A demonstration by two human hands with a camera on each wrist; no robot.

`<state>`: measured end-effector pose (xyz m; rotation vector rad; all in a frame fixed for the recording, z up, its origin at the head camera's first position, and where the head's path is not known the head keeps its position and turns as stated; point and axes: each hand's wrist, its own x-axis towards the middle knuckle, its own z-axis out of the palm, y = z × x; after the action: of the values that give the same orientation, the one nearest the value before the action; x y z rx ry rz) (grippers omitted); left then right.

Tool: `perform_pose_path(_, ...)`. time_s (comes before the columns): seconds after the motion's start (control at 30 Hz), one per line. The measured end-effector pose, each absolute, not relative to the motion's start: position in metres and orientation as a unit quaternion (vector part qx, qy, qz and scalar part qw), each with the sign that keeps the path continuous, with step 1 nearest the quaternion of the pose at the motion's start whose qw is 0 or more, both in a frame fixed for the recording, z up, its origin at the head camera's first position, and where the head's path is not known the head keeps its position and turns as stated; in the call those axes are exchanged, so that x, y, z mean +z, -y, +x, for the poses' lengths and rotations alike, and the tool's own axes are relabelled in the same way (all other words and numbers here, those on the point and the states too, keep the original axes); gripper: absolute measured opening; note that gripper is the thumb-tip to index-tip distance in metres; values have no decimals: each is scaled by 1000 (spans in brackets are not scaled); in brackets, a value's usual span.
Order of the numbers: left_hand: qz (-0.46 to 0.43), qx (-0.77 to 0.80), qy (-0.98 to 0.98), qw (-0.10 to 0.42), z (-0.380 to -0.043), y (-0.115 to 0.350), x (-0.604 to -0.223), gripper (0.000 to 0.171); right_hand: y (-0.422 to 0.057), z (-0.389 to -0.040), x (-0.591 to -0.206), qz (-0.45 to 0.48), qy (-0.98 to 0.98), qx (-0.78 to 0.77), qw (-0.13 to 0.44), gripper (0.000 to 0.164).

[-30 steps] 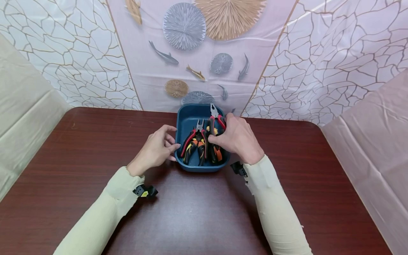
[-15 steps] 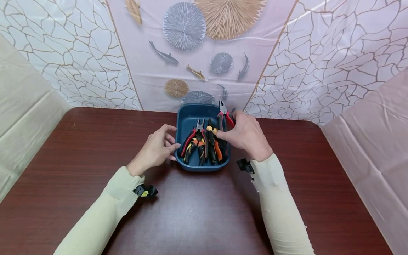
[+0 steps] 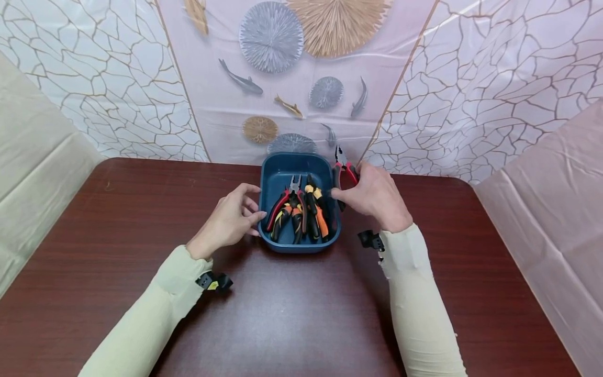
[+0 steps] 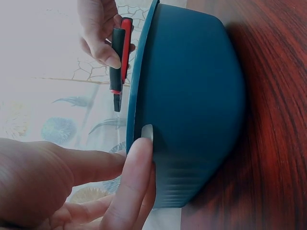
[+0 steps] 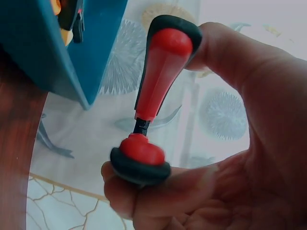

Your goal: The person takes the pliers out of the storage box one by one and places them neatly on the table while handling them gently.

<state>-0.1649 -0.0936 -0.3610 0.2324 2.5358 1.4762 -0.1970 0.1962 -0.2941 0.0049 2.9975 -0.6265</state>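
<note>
My right hand [image 3: 374,193] holds combination pliers [image 3: 349,170] by their red and black handles, just right of the bin's rim. In the right wrist view the thumb bears on one handle of the pliers [image 5: 160,76] and the fingers on the other, jaws pointing away. My left hand [image 3: 231,220] rests against the left side of the blue plastic bin [image 3: 274,173], thumb and forefinger at its rim. Inside the bin lie another pair of red and black pliers [image 3: 301,204], jaws up, and several black, orange and yellow handled tools [image 3: 320,217], partly overlapping.
The bin stands on a dark red-brown wooden table [image 3: 264,309], near its back edge. Behind it hangs a patterned cloth [image 3: 301,125], with plain pale cloth [image 3: 551,209] at the sides. A black wrist camera [image 3: 214,283] sits on each sleeve.
My right hand has lifted the pliers out of the bin and carried them right, past the rim. The tools beneath have come into view. The left hand stays at the bin.
</note>
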Motion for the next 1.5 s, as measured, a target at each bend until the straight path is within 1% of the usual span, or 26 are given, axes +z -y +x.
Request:
perform_pose_path(0.2,78,498,-858,100,-165,94,-360,58,-202,-200,-296,15,-977,-206,51,60)
perform_pose_path(0.47,80,497,-858,97,-165,93,-360,58,-211,-205,-301,25,-978,-201,52,55)
perform_pose_path(1.0,84,494,-861,91,-166,95,-359,58,-223,-212,-309,24,-978,-200,51,51)
perform_pose_path(1.27,80,492,-862,93,-165,94,-360,58,-228,-217,-317,40,-975,-201,88,54)
perform_pose_path(1.5,84,493,-861,93,-165,94,-361,57,-232,-219,-325,44,-976,-190,95,54)
